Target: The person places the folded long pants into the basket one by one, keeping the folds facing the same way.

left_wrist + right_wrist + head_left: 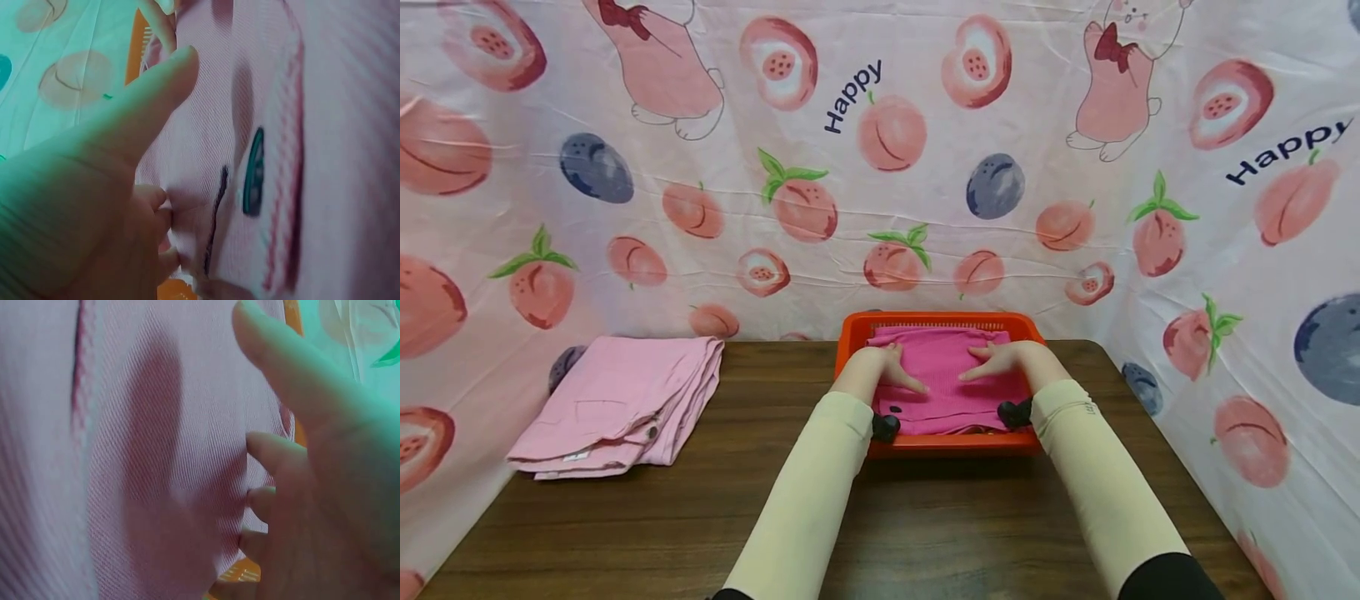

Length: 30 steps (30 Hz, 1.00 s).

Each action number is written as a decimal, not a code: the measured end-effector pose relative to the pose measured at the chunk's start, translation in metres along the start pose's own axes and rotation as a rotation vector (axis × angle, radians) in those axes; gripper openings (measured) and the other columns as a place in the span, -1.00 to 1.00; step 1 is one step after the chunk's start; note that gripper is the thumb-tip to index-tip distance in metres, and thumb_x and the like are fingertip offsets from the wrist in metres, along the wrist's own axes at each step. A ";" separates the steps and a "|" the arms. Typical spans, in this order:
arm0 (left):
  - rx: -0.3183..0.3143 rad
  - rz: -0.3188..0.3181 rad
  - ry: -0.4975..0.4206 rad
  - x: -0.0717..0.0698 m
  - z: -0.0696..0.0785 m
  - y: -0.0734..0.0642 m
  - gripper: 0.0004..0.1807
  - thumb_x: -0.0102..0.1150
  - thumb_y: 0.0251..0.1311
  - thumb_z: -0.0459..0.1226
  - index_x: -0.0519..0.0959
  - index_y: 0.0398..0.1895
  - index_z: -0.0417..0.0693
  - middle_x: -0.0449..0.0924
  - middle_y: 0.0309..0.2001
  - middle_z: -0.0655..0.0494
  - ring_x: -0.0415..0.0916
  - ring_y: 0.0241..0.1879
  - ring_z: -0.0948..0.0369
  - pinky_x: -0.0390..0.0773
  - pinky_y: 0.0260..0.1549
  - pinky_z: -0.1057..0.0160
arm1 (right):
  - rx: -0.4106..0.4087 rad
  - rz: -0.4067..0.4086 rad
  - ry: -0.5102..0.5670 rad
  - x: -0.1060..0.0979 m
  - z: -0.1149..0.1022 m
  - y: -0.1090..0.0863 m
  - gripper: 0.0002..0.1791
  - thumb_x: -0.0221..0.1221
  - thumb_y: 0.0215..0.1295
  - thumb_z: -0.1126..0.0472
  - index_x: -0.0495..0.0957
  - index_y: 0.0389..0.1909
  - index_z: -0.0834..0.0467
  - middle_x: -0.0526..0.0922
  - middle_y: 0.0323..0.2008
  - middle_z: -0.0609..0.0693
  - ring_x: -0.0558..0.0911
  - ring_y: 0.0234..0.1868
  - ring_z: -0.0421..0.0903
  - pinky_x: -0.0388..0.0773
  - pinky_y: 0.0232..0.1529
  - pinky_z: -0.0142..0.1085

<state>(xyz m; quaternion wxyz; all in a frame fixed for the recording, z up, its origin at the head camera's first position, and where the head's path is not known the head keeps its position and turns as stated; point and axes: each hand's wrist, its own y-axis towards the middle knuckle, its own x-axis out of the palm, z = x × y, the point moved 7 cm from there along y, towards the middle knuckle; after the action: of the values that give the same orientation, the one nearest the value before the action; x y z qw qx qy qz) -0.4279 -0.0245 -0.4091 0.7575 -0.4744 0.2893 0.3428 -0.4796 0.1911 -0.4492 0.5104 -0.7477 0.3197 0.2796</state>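
A folded bright-pink garment (943,400) with fine ribbing lies inside an orange-red plastic basket (955,444). My left hand (883,367) is at the garment's left side, thumb pointing inward over the cloth. Opposite it, my right hand (1009,360) is at the right side, its thumb also reaching inward. In the left wrist view, a dark button (253,178) and a dark-edged slit show on the cloth beside the hand. The right wrist view has the fingertips (256,503) right at the cloth's side edge, with the thumb spread away from them.
A folded light-pink garment (617,392) with a pocket lies at the left of the dark wooden table (760,500). Fruit-printed cloth (895,200) hangs behind the table and along both sides. The basket stands near the table's back edge.
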 end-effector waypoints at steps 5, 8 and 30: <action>-0.005 0.009 0.056 0.002 0.001 -0.003 0.20 0.20 0.01 0.26 -0.22 0.54 -0.07 -0.33 0.52 -0.02 -0.33 0.46 -0.04 0.00 0.33 0.01 | 0.002 -0.030 0.024 0.004 -0.005 -0.008 0.32 0.21 -0.18 -0.53 -0.22 0.53 -0.09 -0.40 0.49 0.20 -0.39 0.43 0.27 -0.24 0.29 0.28; -0.009 0.019 0.077 0.001 0.000 -0.004 0.22 0.20 0.00 0.29 -0.24 0.54 -0.04 -0.36 0.52 0.00 -0.35 0.46 -0.05 -0.04 0.34 -0.02 | -0.025 -0.034 0.014 0.003 -0.011 -0.015 0.36 0.22 -0.20 -0.53 -0.25 0.53 -0.04 -0.44 0.48 0.24 -0.41 0.42 0.29 -0.27 0.29 0.27; 0.018 0.084 0.147 -0.008 0.012 -0.021 0.17 0.26 -0.03 0.24 -0.16 0.55 0.08 -0.38 0.52 -0.04 -0.46 0.45 -0.12 -0.30 0.30 -0.23 | -0.072 0.041 -0.146 -0.005 -0.046 -0.056 0.20 0.18 0.04 -0.40 -0.25 0.53 0.02 -0.41 0.47 0.28 -0.41 0.41 0.32 -0.30 0.30 0.27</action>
<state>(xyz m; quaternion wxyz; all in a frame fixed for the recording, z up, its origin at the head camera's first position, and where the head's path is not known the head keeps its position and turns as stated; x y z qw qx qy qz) -0.4150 -0.0224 -0.3876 0.7236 -0.4788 0.3666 0.3358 -0.4357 0.1640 -0.3980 0.4995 -0.7365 0.2866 0.3548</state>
